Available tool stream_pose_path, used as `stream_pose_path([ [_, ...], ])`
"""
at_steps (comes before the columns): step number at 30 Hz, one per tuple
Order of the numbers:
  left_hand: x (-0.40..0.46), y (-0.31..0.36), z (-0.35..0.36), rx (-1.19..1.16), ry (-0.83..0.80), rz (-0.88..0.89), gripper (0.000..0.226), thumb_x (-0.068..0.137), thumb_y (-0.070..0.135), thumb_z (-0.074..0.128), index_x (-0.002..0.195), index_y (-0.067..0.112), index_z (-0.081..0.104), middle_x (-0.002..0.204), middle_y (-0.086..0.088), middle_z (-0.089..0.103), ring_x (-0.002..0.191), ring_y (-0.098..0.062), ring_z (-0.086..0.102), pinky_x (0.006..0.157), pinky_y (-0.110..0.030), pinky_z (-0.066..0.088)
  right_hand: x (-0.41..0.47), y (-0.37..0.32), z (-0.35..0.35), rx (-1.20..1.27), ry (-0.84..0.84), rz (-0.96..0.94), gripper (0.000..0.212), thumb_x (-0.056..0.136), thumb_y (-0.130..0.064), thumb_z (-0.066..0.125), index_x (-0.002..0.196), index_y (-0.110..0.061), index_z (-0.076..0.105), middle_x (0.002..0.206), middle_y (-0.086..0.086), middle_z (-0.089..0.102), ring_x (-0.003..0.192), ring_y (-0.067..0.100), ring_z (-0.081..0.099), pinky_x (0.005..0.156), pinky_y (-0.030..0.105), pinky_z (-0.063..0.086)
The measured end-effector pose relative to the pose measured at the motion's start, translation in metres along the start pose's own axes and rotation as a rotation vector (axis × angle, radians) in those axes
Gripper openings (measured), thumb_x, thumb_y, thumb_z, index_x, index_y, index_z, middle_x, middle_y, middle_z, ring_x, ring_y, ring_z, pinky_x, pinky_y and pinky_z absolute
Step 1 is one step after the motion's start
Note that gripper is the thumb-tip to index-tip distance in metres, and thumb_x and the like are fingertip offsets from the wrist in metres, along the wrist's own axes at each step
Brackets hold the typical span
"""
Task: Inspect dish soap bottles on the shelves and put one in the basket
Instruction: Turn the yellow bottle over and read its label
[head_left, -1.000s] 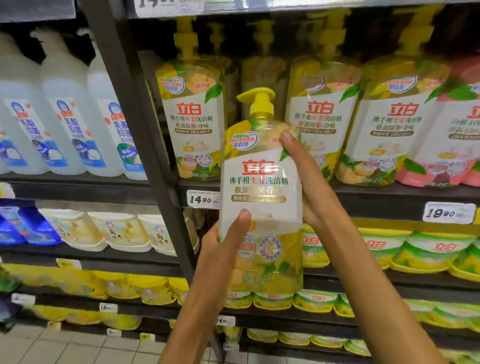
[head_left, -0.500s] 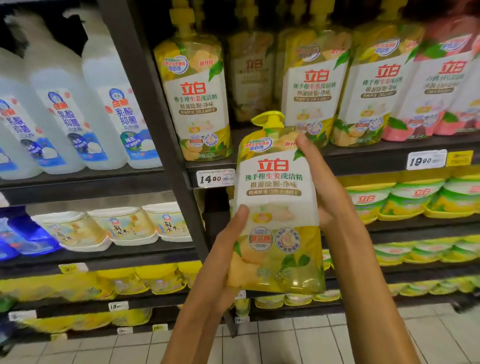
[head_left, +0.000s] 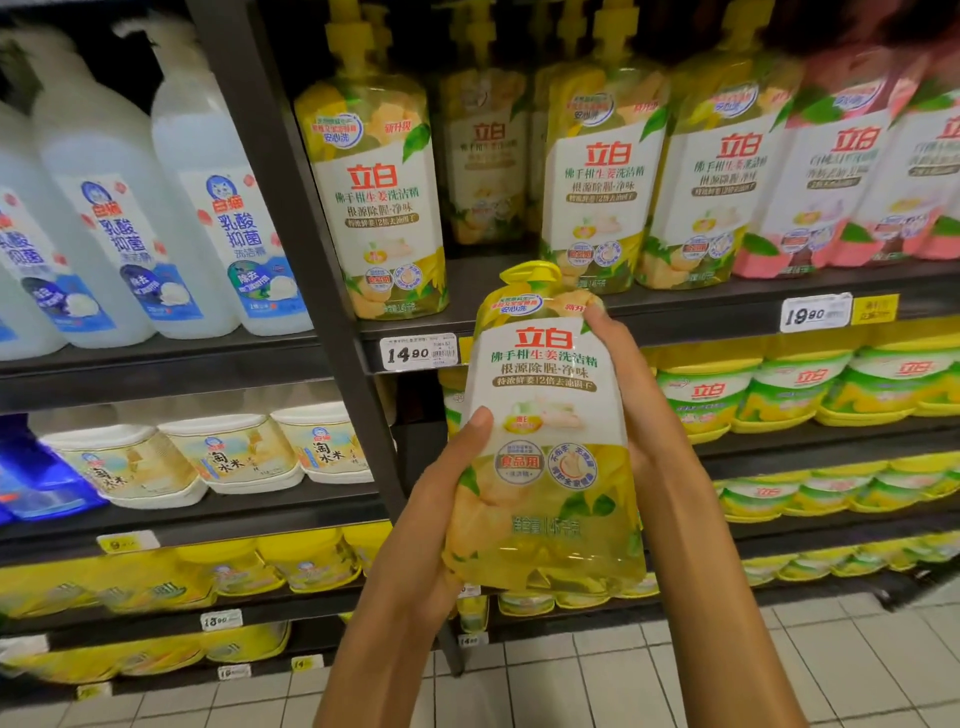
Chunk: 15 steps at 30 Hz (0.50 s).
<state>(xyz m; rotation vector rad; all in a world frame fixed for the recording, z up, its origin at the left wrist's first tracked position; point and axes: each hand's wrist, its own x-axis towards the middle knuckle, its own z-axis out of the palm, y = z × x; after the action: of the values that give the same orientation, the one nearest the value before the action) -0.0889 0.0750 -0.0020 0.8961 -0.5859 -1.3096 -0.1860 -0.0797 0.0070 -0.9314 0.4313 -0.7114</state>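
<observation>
Dish soap bottle (head_left: 545, 447), yellow with a pump top, is sitting between your palms before the shelves (head_left: 675, 306): your left hand (head_left: 441, 519) is gripping its lower side, your right hand (head_left: 639, 400) is clasping its upper edge.

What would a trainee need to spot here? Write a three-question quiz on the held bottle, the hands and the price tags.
1. True or false: both hands hold the yellow bottle.
2. Which price tag sits just left of the bottle's top? A) 14.90 B) 19.90 C) 9.90
3. Fill in: the left hand grips the bottle's lower ____ side.

Key
1. True: the right hand wraps the other side, its fingers near the top.
2. A: the 14.90 tag; the 19.90 tag is far to the right.
3. left
</observation>
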Motion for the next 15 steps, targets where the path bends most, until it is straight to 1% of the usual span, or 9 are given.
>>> stream_pose_path([
  [2, 0.003, -0.005, 0.001, 0.047, 0.011, -0.023, 0.039, 0.083, 0.046, 0.060, 0.114, 0.024, 0.070, 0.117, -0.010, 0.070, 0.106, -0.027, 0.067, 0.083, -0.042, 0.058, 0.000, -0.003, -0.004, -0.010, 0.009, -0.017, 0.035, 0.097, -0.048, 0.049, 0.088, -0.032, 0.079, 0.099, 0.006, 0.076, 0.092, 0.023, 0.074, 0.067, 0.034, 0.059],
  [3, 0.005, -0.008, 0.001, 0.083, 0.022, -0.026, 0.043, 0.083, 0.048, 0.061, 0.119, 0.024, 0.068, 0.118, -0.009, 0.069, 0.108, -0.027, 0.066, 0.086, -0.043, 0.057, 0.000, -0.006, -0.005, -0.025, 0.029, -0.033, 0.032, 0.095, -0.048, 0.052, 0.101, -0.028, 0.077, 0.106, 0.010, 0.074, 0.097, 0.026, 0.072, 0.071, 0.037, 0.059],
  [5, 0.009, -0.012, 0.000, 0.153, 0.047, -0.021, 0.050, 0.079, 0.054, 0.064, 0.121, 0.026, 0.064, 0.117, -0.006, 0.070, 0.107, -0.025, 0.067, 0.084, -0.040, 0.057, -0.001, -0.009, -0.008, -0.072, 0.064, -0.080, 0.044, 0.092, -0.048, 0.056, 0.125, -0.019, 0.063, 0.118, 0.015, 0.069, 0.108, 0.032, 0.067, 0.085, 0.045, 0.057],
  [6, 0.011, -0.013, 0.000, 0.187, 0.046, -0.023, 0.049, 0.077, 0.057, 0.064, 0.118, 0.029, 0.065, 0.115, -0.004, 0.071, 0.106, -0.022, 0.068, 0.080, -0.037, 0.059, -0.001, -0.011, -0.009, -0.099, 0.076, -0.115, 0.049, 0.091, -0.047, 0.058, 0.130, -0.016, 0.059, 0.119, 0.016, 0.068, 0.109, 0.033, 0.066, 0.089, 0.048, 0.056],
  [7, 0.014, -0.015, 0.000, 0.219, 0.032, -0.029, 0.048, 0.076, 0.060, 0.059, 0.114, 0.032, 0.067, 0.114, -0.002, 0.071, 0.105, -0.021, 0.068, 0.076, -0.034, 0.059, -0.001, -0.013, -0.010, -0.130, 0.092, -0.158, 0.052, 0.090, -0.046, 0.060, 0.131, -0.014, 0.056, 0.118, 0.016, 0.069, 0.108, 0.033, 0.067, 0.089, 0.048, 0.056],
  [8, 0.017, -0.017, -0.001, 0.244, 0.020, -0.033, 0.046, 0.077, 0.062, 0.053, 0.112, 0.036, 0.068, 0.115, -0.001, 0.071, 0.105, -0.020, 0.068, 0.075, -0.033, 0.059, -0.001, -0.014, -0.011, -0.159, 0.099, -0.200, 0.052, 0.089, -0.043, 0.062, 0.130, -0.013, 0.055, 0.114, 0.014, 0.070, 0.104, 0.031, 0.069, 0.085, 0.046, 0.057],
  [11, 0.023, -0.021, 0.001, 0.266, 0.040, 0.003, 0.042, 0.084, 0.064, 0.041, 0.111, 0.045, 0.067, 0.118, 0.002, 0.070, 0.109, -0.017, 0.066, 0.079, -0.033, 0.058, -0.001, -0.019, -0.011, -0.188, 0.074, -0.252, 0.048, 0.085, -0.038, 0.063, 0.126, -0.014, 0.055, 0.101, 0.006, 0.074, 0.092, 0.022, 0.072, 0.069, 0.033, 0.058],
  [13, 0.027, -0.022, 0.003, 0.263, 0.060, 0.035, 0.042, 0.085, 0.065, 0.038, 0.110, 0.047, 0.067, 0.118, 0.003, 0.070, 0.110, -0.017, 0.066, 0.085, -0.034, 0.057, 0.000, -0.021, -0.010, -0.193, 0.068, -0.257, 0.052, 0.084, -0.037, 0.064, 0.129, -0.014, 0.053, 0.099, 0.002, 0.075, 0.091, 0.019, 0.073, 0.066, 0.029, 0.057],
  [15, 0.030, -0.027, 0.004, 0.261, 0.068, 0.091, 0.041, 0.087, 0.064, 0.037, 0.109, 0.047, 0.067, 0.116, 0.003, 0.070, 0.109, -0.017, 0.066, 0.085, -0.034, 0.057, 0.001, -0.024, -0.006, -0.226, 0.080, -0.252, 0.061, 0.081, -0.040, 0.065, 0.134, -0.016, 0.050, 0.101, -0.001, 0.076, 0.092, 0.017, 0.073, 0.065, 0.026, 0.057],
])
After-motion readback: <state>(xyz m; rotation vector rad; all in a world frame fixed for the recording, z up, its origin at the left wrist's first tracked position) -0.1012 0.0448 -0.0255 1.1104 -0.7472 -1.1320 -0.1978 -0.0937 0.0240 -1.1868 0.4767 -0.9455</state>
